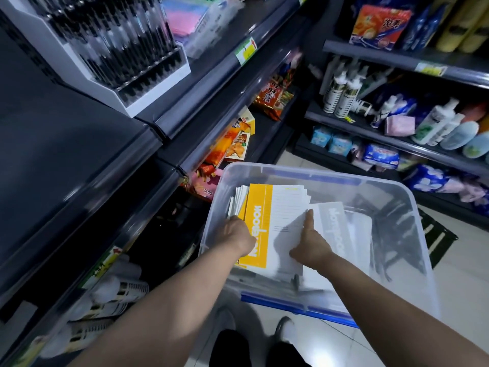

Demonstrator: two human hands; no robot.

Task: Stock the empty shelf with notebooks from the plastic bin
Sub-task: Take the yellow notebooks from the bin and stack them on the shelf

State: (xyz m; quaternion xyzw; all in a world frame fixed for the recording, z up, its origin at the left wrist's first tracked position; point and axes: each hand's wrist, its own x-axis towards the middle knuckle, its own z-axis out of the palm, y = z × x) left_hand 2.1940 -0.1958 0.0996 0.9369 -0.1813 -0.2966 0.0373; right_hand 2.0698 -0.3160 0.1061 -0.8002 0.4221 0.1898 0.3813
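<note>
Inside bin (412, 207), notebooks (283, 213) between left hand (238, 234), right hand (312, 246).

One plastic bin (291, 172); one yellow notebook (258, 221), one grey notebook (334, 226), perhaps six more stacked beneath

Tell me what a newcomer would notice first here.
Both hands meet in the clear plastic bin at lower centre, the left hand and right hand gripping a stack of yellow-and-white notebooks by its two sides. At upper left, a white pen display stands beside the bare dark shelf.
</note>
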